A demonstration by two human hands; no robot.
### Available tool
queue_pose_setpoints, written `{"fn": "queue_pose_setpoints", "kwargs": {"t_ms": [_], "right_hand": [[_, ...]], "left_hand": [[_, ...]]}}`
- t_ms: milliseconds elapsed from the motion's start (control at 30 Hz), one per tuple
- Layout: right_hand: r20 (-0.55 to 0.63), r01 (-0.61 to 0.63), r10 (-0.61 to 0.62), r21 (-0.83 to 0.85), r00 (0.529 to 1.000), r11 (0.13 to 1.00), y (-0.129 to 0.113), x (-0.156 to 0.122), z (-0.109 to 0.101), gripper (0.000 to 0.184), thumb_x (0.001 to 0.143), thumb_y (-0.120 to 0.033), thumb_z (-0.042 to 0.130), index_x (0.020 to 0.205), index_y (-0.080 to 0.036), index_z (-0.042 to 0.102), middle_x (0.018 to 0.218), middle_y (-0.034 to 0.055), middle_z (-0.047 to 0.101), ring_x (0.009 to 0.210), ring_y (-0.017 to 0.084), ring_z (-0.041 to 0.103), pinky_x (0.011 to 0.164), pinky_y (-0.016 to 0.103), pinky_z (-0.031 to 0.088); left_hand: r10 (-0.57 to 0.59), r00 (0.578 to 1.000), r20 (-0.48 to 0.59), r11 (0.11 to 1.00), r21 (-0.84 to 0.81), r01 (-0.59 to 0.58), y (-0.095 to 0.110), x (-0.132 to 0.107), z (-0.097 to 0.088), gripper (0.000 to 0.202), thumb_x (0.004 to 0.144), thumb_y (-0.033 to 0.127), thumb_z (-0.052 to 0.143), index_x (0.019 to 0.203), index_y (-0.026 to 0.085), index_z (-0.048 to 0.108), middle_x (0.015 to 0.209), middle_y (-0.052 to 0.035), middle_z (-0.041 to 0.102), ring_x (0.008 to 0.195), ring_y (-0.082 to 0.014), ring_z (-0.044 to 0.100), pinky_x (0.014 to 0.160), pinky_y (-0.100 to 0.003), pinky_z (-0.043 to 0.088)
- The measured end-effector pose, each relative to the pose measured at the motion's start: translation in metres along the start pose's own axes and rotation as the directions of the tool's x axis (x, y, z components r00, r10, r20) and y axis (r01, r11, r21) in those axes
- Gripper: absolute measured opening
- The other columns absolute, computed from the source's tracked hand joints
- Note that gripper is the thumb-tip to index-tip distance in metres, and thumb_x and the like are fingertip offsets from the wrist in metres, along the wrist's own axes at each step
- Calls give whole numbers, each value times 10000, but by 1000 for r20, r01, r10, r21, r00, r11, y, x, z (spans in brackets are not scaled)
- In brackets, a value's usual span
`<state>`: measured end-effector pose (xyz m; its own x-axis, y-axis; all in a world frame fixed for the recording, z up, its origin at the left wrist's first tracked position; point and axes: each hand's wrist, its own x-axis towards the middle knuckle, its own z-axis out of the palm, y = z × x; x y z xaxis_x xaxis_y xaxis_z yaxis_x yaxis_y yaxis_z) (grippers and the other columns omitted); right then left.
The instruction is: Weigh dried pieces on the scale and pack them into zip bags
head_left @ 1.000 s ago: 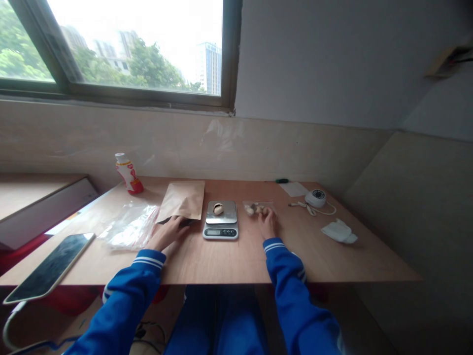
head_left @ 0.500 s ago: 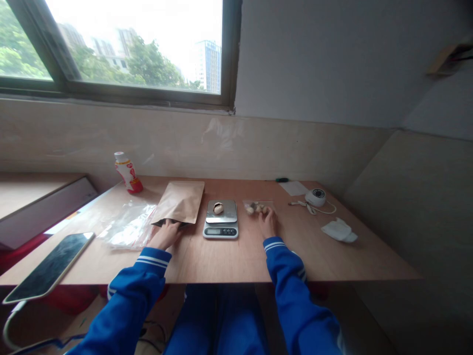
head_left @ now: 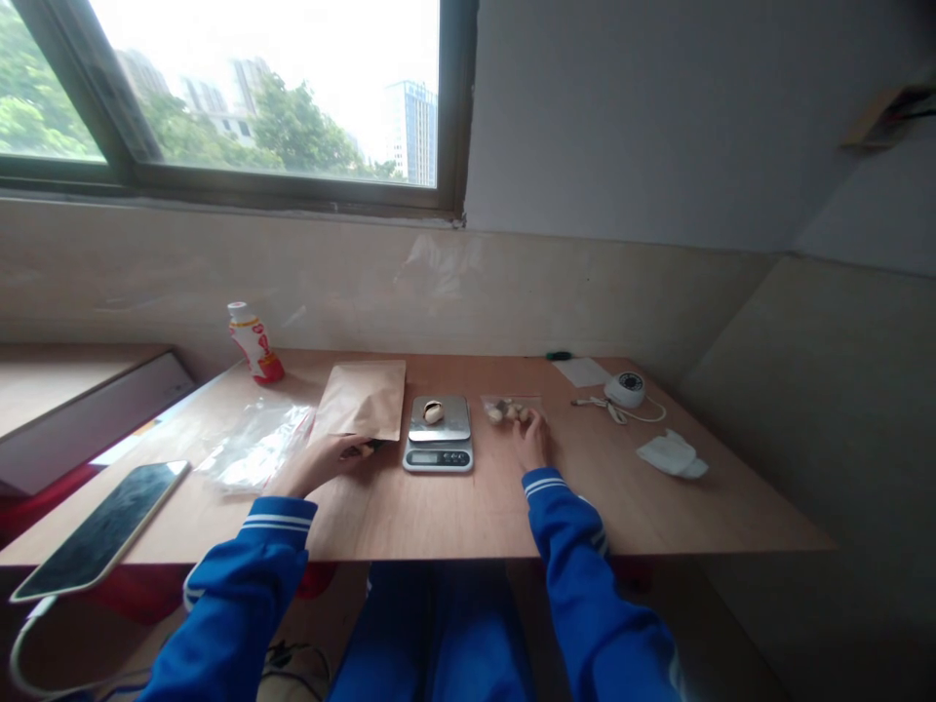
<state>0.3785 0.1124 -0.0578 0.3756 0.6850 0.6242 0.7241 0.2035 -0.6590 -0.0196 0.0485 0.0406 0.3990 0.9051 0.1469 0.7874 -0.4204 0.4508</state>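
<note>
Head cam only. I've got the left hand (head_left: 326,462) at the near edge of a flat brown paper pouch (head_left: 366,398), which lies on the light-brown wooden bench (head_left: 468,517) left of the scale. Fingers there are curled at the pouch mouth; can't tell if they're clamped on anything.

Right hand (head_left: 533,441) is over the right end of a small clear plastic bag holding several pale, rounded pieces (head_left: 497,416). Fingers bent down, touching the bag; can't tell from here whether they pinch a piece.

Between the hands I see a white digital scale (head_left: 439,459) with a silver plate. One pale, round, split piece (head_left: 434,414) sits on the plate; display unreadable at this size.

Left side: loose clear plastic bags (head_left: 255,444) beside the pouch, red-and-white bottle (head_left: 255,343) upright behind them, dark-screened phone (head_left: 102,531) by the near-left edge, cable plugged in. Right side: white dome-shaped device (head_left: 624,390) with cable, crumpled white tissue (head_left: 671,454) nearer me.
</note>
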Motion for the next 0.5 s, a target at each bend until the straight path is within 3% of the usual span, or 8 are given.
{"fn": "queue_pose_setpoints", "kwargs": {"t_ms": [200,500], "right_hand": [[6,-2,2,6,1000,1000,-1,0,-1,372,801,-350,417,1101,-137,478,1064,191,587,1016,315,550,901,539,444],[23,-10,10,-27,1000,1000,3,1,-1,361,809,-360,436,1091,-136,459,1075,201,584,1020,311,559,901,506,445]], "left_hand": [[-101,994,51,984,-140,107,2,-7,-2,361,738,370,558,1017,209,720,934,-49,752,808,-215,701,793,-313,553],[-157,987,28,968,-194,160,9,-16,-7,342,696,326,558,940,170,740,925,-85,749,806,-238,696,781,-340,555]]}}
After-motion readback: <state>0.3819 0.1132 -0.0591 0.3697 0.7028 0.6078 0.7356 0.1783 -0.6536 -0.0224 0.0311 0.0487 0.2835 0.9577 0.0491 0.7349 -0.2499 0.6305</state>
